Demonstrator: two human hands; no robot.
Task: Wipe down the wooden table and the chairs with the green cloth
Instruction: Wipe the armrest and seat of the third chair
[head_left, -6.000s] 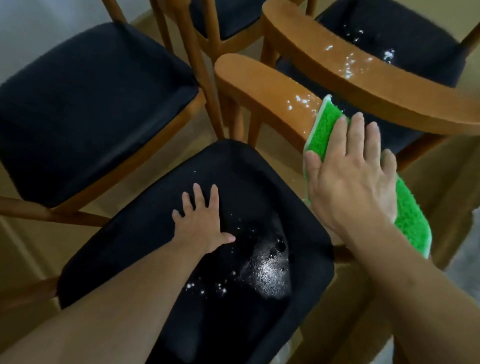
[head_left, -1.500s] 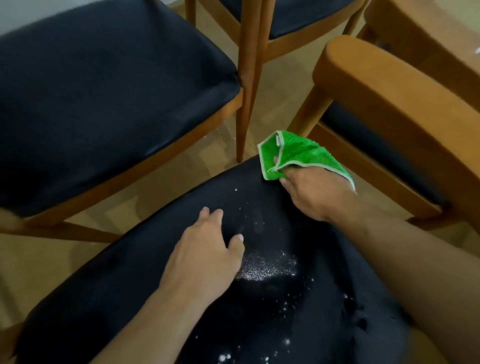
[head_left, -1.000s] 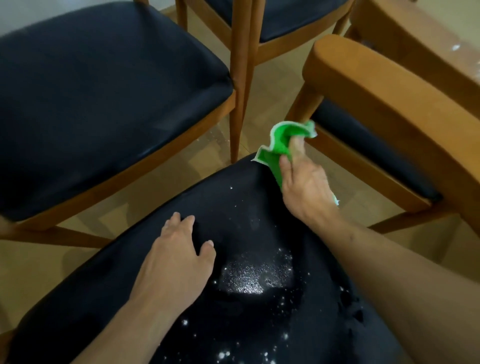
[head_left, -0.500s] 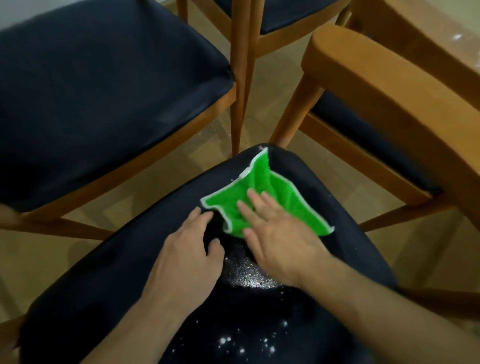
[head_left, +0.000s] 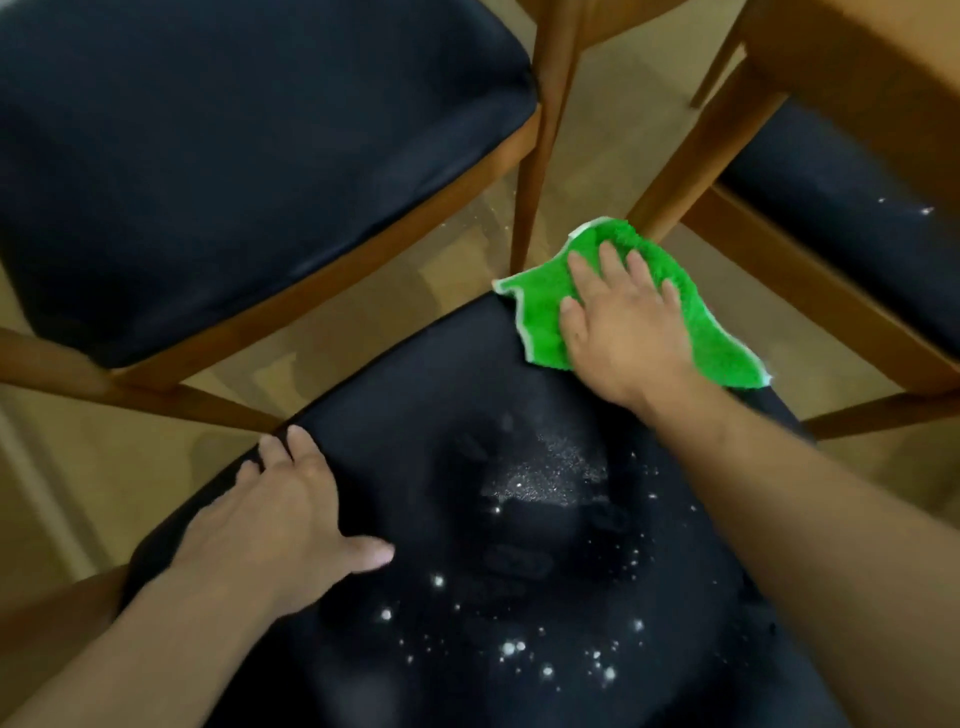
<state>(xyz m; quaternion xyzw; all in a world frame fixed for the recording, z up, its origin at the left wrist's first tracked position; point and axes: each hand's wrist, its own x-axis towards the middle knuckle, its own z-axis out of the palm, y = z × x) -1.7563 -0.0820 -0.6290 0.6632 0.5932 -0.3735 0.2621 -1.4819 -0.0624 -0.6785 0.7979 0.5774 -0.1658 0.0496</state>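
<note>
Step in hand: wiping the near seat (head_left: 467, 415). The right hand (head_left: 621, 332) lies flat, fingers spread, pressing the cloth (head_left: 540, 317) onto the seat's far corner; part of the cloth overhangs the edge. The left hand (head_left: 275, 519) rests open and flat on the seat's left edge, holding nothing, apparently bracing the chair.

Between the hands sits a wet patch (head_left: 545, 473), with white droplets (head_left: 519, 649) scattered nearer the person. Neither is wiped yet. The next move, by my judgement, calls for drawing the cloth back across the patch and droplets under steady pressure, with the left hand clear of the path.

Count: one cloth; two hands; four chairs at least partly in view. These are the near one, a second seat (head_left: 234, 156) at the left, a third (head_left: 857, 218) at the right bearing a few specks, and only legs (head_left: 540, 135) of a fourth. No table is identifiable
</note>
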